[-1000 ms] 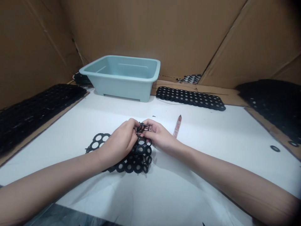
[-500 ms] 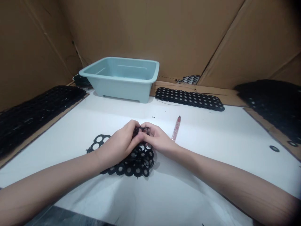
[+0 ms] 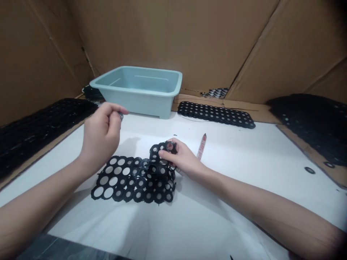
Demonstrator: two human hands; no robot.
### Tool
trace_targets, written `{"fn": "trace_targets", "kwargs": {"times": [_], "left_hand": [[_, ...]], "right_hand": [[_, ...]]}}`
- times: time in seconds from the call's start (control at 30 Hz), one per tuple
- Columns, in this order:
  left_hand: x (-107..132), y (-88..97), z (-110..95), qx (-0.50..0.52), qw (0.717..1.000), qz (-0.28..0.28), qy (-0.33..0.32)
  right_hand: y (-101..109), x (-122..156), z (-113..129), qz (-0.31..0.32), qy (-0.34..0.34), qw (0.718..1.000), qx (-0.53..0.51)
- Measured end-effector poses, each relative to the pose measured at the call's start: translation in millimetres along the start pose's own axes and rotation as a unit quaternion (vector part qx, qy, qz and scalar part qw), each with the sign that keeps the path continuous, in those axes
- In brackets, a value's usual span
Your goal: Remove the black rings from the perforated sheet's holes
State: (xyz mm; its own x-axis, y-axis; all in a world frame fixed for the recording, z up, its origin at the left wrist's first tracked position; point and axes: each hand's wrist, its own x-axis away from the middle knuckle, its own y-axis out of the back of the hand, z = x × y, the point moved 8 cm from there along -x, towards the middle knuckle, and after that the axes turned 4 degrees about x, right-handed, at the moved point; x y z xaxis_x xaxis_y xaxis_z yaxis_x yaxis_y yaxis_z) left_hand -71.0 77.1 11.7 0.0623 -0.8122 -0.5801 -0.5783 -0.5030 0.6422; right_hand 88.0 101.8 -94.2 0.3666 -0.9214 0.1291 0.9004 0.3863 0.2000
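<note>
On the white table lies a black openwork strip made of joined rings, its right end folded up and over. My right hand grips that lifted end, thumb on top and fingers behind. To the left, my left hand is raised above the table, apart from the strip. Its fingers are curled into a pinch, and a small greyish bit shows at the thumb; what it is I cannot make out. A pencil-like stick with a dark tip and clear-and-red wrapping lies just beyond my right hand.
A pale blue basin stands at the back. Another black ring strip lies right of it. Dark piles of similar pieces flank the table, left and right. A loose black ring lies at the right. Cardboard walls enclose the table.
My left hand has left the folded end and moved up and to the left, uncovering more of the strip. My right hand keeps hold of the lifted end, which now shows more.
</note>
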Motion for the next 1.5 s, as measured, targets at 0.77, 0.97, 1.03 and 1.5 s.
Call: {"fn": "trace_targets", "kwargs": {"times": [0.77, 0.97, 1.03, 1.5], "left_hand": [[27, -72.3, 8, 0.253, 0.923, 0.263, 0.126], [1, -28.5, 19, 0.228, 0.969, 0.052, 0.076], [-3, -14.9, 24, 0.209, 0.975, 0.0, 0.077], [38, -84.3, -2, 0.229, 0.907, 0.345, 0.075]], "right_hand": [[-17, 3, 12, 0.082, 0.075, 0.982, -0.151], [-10, 0, 5, 0.04, 0.059, 0.989, -0.131], [-6, 0, -1, 0.029, 0.039, 0.99, -0.131], [-5, 6, 12, 0.02, 0.059, 0.994, -0.094]]}}
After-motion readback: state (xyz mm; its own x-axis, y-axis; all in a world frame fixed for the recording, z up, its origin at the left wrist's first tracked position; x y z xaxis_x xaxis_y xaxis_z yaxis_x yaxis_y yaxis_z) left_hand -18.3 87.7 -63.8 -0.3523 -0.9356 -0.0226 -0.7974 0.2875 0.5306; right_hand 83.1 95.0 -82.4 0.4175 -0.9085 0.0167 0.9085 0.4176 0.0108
